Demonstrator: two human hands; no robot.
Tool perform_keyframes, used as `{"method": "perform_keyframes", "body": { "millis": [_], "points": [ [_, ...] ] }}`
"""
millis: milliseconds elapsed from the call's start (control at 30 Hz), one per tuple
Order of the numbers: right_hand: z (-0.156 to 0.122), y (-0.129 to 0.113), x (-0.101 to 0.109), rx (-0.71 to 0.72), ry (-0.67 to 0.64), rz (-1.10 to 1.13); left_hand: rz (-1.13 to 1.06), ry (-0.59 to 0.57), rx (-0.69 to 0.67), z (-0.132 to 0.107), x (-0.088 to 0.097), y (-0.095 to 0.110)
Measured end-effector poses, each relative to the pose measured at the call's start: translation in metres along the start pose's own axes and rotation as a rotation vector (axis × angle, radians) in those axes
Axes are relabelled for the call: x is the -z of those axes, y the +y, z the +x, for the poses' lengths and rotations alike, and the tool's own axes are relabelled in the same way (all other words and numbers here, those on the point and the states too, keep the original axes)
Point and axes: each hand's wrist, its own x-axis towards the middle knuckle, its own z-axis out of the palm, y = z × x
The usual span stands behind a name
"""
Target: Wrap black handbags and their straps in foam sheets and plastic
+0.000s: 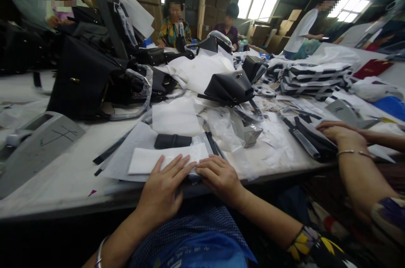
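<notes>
My left hand point(163, 188) lies flat with fingers stretched out on a folded white sheet of wrapping paper point(148, 161) at the near edge of the table point(63, 179). My right hand point(218, 175) rests beside it, fingers curled down onto the paper's right end. Just beyond the paper lies a small black strap piece point(172, 141). A black handbag point(229, 87) sits further back in the middle.
A co-worker's hand with a bracelet point(343, 137) rests on black straps point(308, 139) at the right. Large black bags point(84, 78), white paper sheets point(177, 118), stacked striped items point(311, 76) and a grey box point(34, 145) crowd the table. Other people sit at the far side.
</notes>
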Motion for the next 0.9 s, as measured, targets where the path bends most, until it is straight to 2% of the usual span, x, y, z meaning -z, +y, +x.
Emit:
{"method": "perform_keyframes", "body": {
  "millis": [100, 167, 267, 400, 500, 600, 733, 833, 900],
  "points": [
    [-0.002, 0.002, -0.007, 0.003, 0.039, 0.008, -0.023, 0.031, 0.043, 0.002, 0.002, 0.006],
    [-0.003, 0.003, -0.01, 0.005, 0.069, 0.01, -0.006, 0.109, 0.074, 0.003, -0.004, 0.009],
    [-0.007, 0.003, -0.007, 0.008, 0.082, 0.009, 0.035, 0.23, 0.051, 0.002, -0.018, 0.009],
    [-0.033, -0.004, 0.003, 0.061, 0.068, -0.049, 0.056, 0.32, 0.015, 0.0, -0.028, 0.007],
    [-0.062, -0.009, -0.001, 0.094, 0.058, -0.163, 0.044, 0.326, 0.017, 0.0, -0.027, 0.008],
    [-0.08, -0.009, -0.021, 0.135, 0.097, -0.249, 0.052, 0.319, 0.018, 0.001, -0.026, 0.009],
    [-0.077, -0.01, -0.047, 0.123, 0.236, -0.244, 0.059, 0.286, 0.027, 0.0, -0.025, 0.009],
    [-0.07, -0.017, -0.052, 0.07, 0.307, -0.18, 0.055, 0.276, 0.034, 0.0, -0.025, 0.009],
    [-0.068, -0.023, -0.05, 0.071, 0.304, -0.115, 0.053, 0.278, 0.042, -0.001, -0.025, 0.01]
  ]
}}
